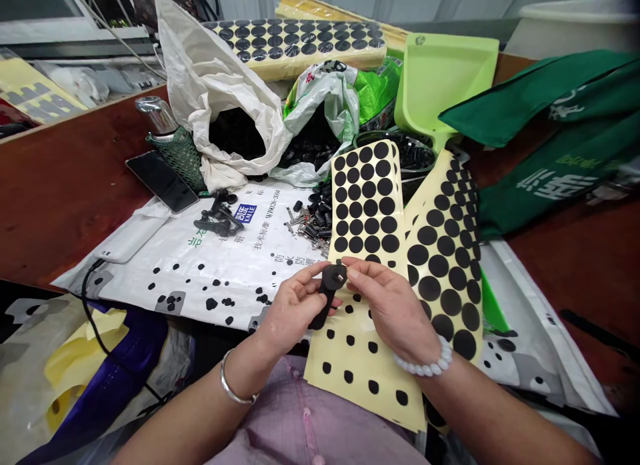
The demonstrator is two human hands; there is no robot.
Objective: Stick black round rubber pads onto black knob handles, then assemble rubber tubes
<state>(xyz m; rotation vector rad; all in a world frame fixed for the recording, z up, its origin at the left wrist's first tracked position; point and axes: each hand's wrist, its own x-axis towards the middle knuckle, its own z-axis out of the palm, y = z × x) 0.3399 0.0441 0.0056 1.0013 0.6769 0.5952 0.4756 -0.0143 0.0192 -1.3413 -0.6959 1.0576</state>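
In front of my chest, my left hand [295,302] grips a black plastic part [327,292] with a round head and a short, straight stem. A small bright metal bit shows in its head. My right hand [390,298] has thumb and forefinger pinched together at the head's right edge; what lies between those fingertips is hidden. Below both hands is a yellow backing sheet of small black pads [367,385]. Just beyond them lies a sheet of round black stickers [367,198]. A second sheet of round stickers [450,272] is beside my right hand.
A heap of small black and metal parts [315,215] lies ahead. Behind it stand a white sack [225,105] and a green bag [320,125] of black parts. Several black parts [220,215] and a phone [163,180] are left; a green dustpan [445,78] leans at back right.
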